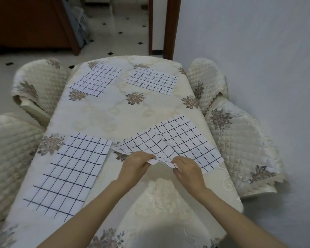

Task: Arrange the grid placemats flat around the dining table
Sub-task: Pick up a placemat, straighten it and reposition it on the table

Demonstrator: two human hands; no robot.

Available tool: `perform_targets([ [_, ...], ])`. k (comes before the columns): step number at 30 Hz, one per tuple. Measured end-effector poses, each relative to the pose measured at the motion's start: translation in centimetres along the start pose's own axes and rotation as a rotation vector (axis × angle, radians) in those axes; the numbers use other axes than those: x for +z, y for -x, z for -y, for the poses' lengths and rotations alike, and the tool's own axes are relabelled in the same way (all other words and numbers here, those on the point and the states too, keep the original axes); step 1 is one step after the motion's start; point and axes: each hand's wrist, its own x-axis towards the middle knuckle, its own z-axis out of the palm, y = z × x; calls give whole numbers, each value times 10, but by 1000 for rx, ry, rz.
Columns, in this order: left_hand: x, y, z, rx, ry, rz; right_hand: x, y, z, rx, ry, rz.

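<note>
Several white placemats with a dark grid lie on the cream floral tablecloth point(104, 113). One placemat point(97, 80) sits flat at the far left, another point(153, 80) at the far right, and a third point(70, 174) flat at the near left. At the near right lies a rumpled placemat point(145, 144), overlapping a further placemat point(184, 138) beneath it. My left hand point(135, 166) and my right hand point(187, 171) each pinch the rumpled placemat's near edge, lifting it slightly off the table.
Quilted cream chair covers stand around the table: two on the left point(39, 83) point(9, 156), two on the right point(207, 77) point(243, 145), and one chair back point(161, 208) right below my arms. A white wall runs along the right, tiled floor beyond.
</note>
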Motion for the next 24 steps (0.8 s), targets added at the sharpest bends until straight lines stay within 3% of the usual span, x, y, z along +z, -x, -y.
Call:
perform_targets([
  [5,-46,-25,-8,-125,122,-98,-26,-24,-8,64,21,-13],
  [10,-95,-55,-15,-72,149,-203,-48,-48,-21,315,-57,24],
  [13,-121,-70,-22,-148,265,-241,-67,-66,-23,408,-142,43],
  [17,-146,-88,-24,-279,403,-299,-71,-83,-43,473,-192,215],
  [24,-188,-108,-28,-286,344,-306,-64,-75,-80,566,-312,361],
])
